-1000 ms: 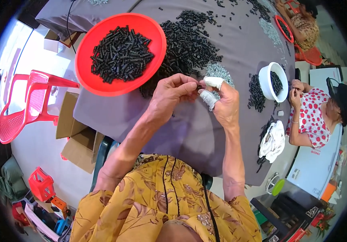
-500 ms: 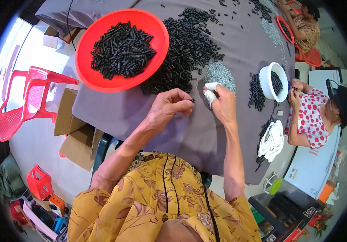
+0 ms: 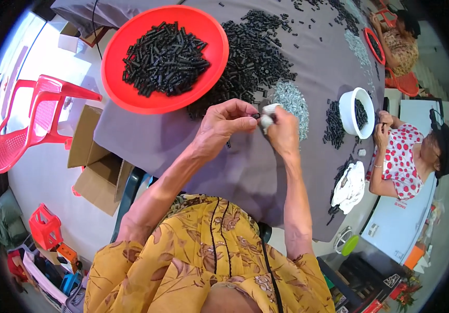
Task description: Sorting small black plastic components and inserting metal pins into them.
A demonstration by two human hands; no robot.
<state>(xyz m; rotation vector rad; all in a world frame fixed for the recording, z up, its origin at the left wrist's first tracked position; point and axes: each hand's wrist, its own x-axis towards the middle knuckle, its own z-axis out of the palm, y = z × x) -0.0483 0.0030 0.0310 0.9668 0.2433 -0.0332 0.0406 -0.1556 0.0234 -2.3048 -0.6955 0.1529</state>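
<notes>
The left hand (image 3: 218, 125) is pinching a small black piece (image 3: 256, 116) above the table (image 3: 224, 169), and the right hand (image 3: 285, 133), apart from it half a second ago, is now meeting it with wrapped fingers (image 3: 271, 109), whose grip I cannot tell. Mostly open grey cloth is stretching toward the near edge, while a black heap (image 3: 258, 57) and silver pile (image 3: 294, 107) are crowding beyond. Red lettering is showing on a pale cabinet (image 3: 391, 232).
</notes>
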